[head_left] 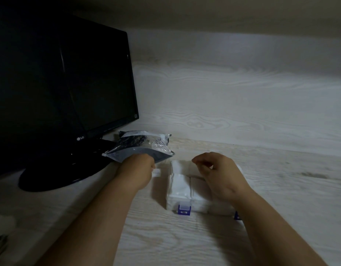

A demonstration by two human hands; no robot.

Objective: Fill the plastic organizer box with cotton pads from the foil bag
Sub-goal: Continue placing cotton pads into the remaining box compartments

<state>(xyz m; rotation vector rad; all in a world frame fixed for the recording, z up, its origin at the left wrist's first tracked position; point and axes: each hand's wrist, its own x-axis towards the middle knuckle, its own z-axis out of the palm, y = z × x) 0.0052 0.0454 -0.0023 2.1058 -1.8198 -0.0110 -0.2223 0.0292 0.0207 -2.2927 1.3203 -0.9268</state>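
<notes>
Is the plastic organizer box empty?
No, white cotton pads lie in the compartments of the organizer box beneath the right hand.

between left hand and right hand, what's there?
Head view: the left compartments of the plastic organizer box, packed with white cotton pads, lie between the left hand and the right hand.

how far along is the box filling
Mostly done: the visible compartments of the organizer box look packed with cotton pads. In hand: the left hand grips more pads beside the foil bag; the right hand hovers over the box. Left: placing those; whatever lies under the right hand is hidden.
</notes>
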